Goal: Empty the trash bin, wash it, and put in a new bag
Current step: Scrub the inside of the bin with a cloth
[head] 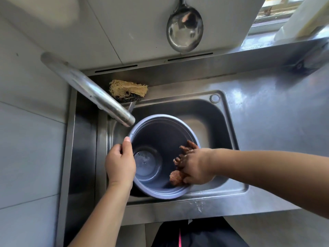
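Note:
A round blue-grey trash bin (160, 132) stands in the steel sink (220, 122), tilted toward me with its open mouth up and a little water at its bottom. My left hand (120, 164) grips the bin's left rim, thumb over the edge. My right hand (194, 166) reaches over the right rim and holds a brown scrubber (178, 177) against the inner wall. Part of the scrubber shows above the hand and part below it.
The faucet spout (89, 90) reaches over the sink from the upper left, ending just above the bin's rim. A straw-coloured scouring pad (128, 89) lies on the sink's back ledge. A metal ladle (185, 29) hangs on the wall. Steel counter (276, 107) extends right.

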The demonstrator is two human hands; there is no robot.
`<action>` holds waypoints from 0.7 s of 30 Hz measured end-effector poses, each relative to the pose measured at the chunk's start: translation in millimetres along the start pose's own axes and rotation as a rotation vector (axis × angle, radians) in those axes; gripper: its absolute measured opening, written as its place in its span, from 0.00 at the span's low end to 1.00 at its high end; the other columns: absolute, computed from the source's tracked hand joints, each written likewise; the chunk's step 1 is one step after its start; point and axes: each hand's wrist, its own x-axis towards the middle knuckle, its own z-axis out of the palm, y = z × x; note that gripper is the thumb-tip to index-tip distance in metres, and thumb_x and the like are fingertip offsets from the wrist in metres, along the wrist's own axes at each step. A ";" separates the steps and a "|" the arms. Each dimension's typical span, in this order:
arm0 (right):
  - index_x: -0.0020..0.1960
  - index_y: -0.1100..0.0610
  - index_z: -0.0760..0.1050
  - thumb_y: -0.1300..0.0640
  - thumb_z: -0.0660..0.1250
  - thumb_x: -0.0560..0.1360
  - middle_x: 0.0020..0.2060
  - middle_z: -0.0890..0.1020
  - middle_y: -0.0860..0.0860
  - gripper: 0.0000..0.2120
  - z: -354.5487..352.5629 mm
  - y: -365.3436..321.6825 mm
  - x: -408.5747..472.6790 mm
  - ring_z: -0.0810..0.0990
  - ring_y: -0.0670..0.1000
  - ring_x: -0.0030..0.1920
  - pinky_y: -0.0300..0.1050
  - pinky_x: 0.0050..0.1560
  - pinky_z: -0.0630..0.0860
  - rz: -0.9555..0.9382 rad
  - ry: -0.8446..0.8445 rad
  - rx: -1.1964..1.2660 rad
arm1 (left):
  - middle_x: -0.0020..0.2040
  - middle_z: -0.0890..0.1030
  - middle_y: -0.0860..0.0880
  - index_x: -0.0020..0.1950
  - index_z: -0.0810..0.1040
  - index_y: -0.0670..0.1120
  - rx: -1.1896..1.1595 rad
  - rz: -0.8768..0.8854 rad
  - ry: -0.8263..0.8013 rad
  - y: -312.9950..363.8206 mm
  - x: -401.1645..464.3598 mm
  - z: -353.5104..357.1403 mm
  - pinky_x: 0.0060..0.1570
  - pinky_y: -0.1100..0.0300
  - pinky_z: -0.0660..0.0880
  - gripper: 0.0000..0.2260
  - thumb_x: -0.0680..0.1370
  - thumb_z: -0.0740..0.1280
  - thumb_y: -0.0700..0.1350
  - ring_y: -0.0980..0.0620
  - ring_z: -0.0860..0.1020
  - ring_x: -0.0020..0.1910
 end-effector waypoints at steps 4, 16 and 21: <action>0.80 0.61 0.53 0.46 0.51 0.82 0.80 0.54 0.54 0.31 -5.6 25.8 11.0 0.47 0.54 0.80 0.55 0.79 0.39 0.050 0.139 -0.279 | 0.27 0.73 0.50 0.30 0.70 0.47 -0.002 0.013 -0.018 -3.5 -0.8 -0.2 0.31 0.56 0.68 0.24 0.78 0.59 0.63 0.50 0.71 0.29; 0.79 0.66 0.48 0.52 0.48 0.84 0.80 0.53 0.57 0.29 -1.1 43.8 45.2 0.43 0.56 0.80 0.52 0.76 0.31 0.064 0.401 -0.313 | 0.29 0.76 0.51 0.34 0.74 0.54 -0.050 -0.031 0.011 -10.0 -7.7 0.9 0.32 0.57 0.69 0.19 0.76 0.57 0.66 0.55 0.73 0.30; 0.79 0.64 0.51 0.40 0.43 0.82 0.80 0.54 0.58 0.35 29.5 4.1 72.4 0.42 0.56 0.80 0.58 0.76 0.30 0.216 0.244 -0.034 | 0.30 0.76 0.58 0.32 0.70 0.53 -0.003 0.053 -0.048 6.2 -23.6 7.1 0.32 0.55 0.68 0.19 0.79 0.59 0.61 0.58 0.71 0.29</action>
